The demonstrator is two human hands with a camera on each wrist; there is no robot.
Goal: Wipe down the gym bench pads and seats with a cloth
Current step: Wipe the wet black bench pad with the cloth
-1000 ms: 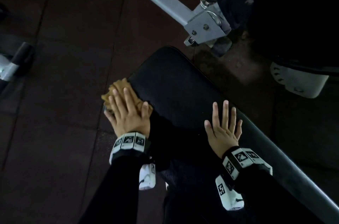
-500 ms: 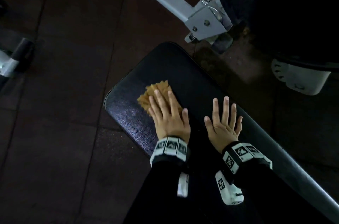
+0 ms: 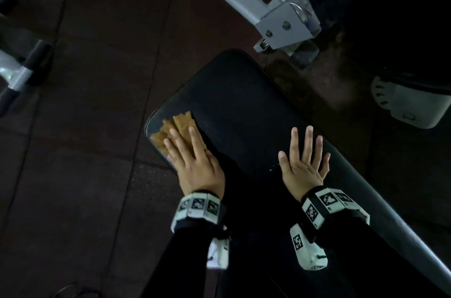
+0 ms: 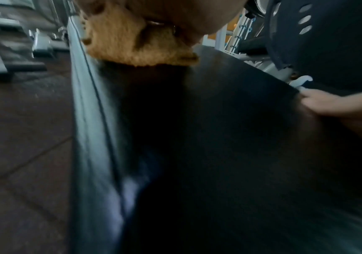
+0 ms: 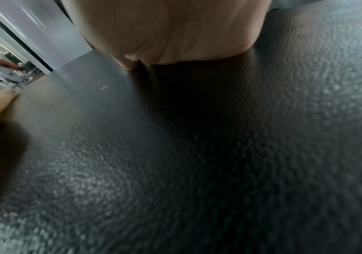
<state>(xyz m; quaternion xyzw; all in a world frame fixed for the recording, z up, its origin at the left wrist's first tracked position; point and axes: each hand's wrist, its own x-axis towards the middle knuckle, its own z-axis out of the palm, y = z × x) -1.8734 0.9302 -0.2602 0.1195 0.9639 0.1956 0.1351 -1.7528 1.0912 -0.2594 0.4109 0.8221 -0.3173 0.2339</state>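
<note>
A black padded bench pad runs from the middle of the head view down to the lower right. My left hand lies flat with straight fingers on a tan cloth, pressing it onto the pad's left corner. In the left wrist view the cloth bunches under my palm near the pad's edge. My right hand rests flat on the pad with fingers spread and holds nothing. The right wrist view has my palm down on the textured pad.
A grey steel frame bar with a bracket passes just beyond the pad's far end. A dark machine with a grey foot stands at the right. Dark rubber floor tiles spread to the left, with another grey bar at the left edge.
My left hand slid the cloth from the pad's left edge toward the middle, then back left to the corner. My right hand stayed flat in place.
</note>
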